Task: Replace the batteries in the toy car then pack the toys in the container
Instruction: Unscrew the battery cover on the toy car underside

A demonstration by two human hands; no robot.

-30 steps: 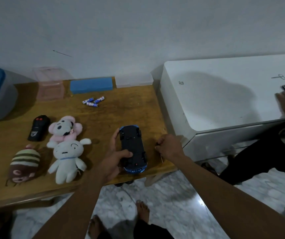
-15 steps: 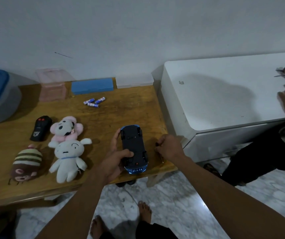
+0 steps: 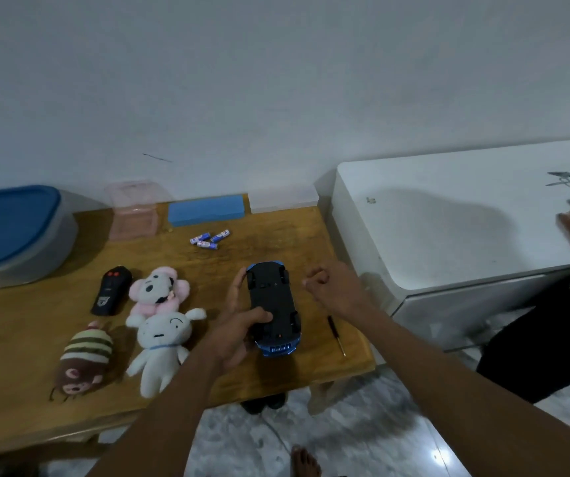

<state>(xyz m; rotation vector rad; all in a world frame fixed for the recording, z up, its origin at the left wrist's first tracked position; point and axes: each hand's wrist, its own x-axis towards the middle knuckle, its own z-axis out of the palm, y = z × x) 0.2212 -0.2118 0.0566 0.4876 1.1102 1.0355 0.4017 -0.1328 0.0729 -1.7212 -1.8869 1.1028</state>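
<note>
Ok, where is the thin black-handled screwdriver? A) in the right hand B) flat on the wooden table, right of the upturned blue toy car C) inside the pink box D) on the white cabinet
B: the screwdriver lies on the wooden table, beside the blue toy car.

I have one view, from a wide-angle camera worn on the person's head, facing forward and tilted down. Both forearms run in from the bottom edge, so the fingers point(image 3: 237, 284) of the left hand point(image 3: 239, 328) around the toy car point(image 3: 271, 304) and the curled right hand point(image 3: 333, 287) sit close, near mid-frame. Beyond the fingers lies the surface point(image 3: 35, 332), then the wall point(image 3: 276, 80) filling the upper half. Nearer than them are the floor point(image 3: 345, 442) and a bare foot point(image 3: 306, 463).
</note>
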